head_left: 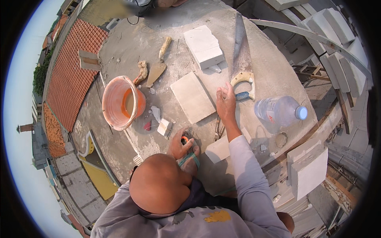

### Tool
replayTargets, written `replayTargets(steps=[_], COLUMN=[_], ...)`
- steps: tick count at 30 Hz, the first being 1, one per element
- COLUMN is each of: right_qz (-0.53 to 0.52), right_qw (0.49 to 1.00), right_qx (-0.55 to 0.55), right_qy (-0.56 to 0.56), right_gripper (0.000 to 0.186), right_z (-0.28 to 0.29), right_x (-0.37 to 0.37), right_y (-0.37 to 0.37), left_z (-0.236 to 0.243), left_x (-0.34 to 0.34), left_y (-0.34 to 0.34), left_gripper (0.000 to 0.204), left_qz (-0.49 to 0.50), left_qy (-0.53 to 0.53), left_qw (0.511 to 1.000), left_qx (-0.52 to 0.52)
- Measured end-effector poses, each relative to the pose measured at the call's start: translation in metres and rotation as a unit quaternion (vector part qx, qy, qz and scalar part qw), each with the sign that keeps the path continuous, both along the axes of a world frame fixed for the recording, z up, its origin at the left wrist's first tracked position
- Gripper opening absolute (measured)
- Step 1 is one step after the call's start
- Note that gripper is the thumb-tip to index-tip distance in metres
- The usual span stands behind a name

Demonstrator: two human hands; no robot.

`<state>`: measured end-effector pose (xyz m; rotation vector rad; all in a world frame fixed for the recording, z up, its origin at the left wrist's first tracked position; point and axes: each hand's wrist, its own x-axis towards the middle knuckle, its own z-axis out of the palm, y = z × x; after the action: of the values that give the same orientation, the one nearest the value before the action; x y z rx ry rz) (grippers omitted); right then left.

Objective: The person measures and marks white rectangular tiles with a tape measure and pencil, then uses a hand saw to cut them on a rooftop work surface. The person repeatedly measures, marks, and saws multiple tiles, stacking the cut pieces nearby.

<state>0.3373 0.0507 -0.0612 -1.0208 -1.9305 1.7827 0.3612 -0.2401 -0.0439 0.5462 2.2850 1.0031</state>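
Low in the middle, my left hand (177, 146) is closed around a small black-and-orange tape measure (184, 139), just below a flat pale lightweight concrete block (193, 97). My right hand (226, 104) is beside that block's right corner, fingers curled together. Anything between those fingertips is too small to make out. Close to its fingers lies the handle of a hand saw (243, 81), the blade pointing away. Under the right wrist is a thin dark metal tool (218, 127), partly covered. A cut block piece (218, 150) lies below the right forearm.
An orange bucket (109, 101) stands left, near a trowel (156, 73) and a glove-like cloth (141, 71). Another block (203, 45) lies beyond. A large water bottle (279, 111) lies right. Stacked blocks (307, 166) stand past the slab's right edge; roofs (75, 59) lie beyond its left edge.
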Motion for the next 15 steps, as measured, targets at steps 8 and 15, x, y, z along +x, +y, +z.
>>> replayTargets(steps=[8, 15], right_qz=[-0.080, -0.043], right_qw=[0.988, 0.979], right_qx=[-0.085, -0.175], right_qy=[-0.106, -0.097], right_gripper=[0.093, 0.078], right_z=[-0.011, -0.016], right_x=[-0.151, -0.166], right_y=[0.076, 0.108], left_z=[-0.009, -0.016], left_x=[-0.007, -0.011], left_y=[0.001, -0.003], left_gripper=[0.070, 0.070], left_qz=[0.036, 0.050], left_qy=[-0.020, -0.023], left_qw=[0.998, 0.994], left_qx=[0.054, 0.090])
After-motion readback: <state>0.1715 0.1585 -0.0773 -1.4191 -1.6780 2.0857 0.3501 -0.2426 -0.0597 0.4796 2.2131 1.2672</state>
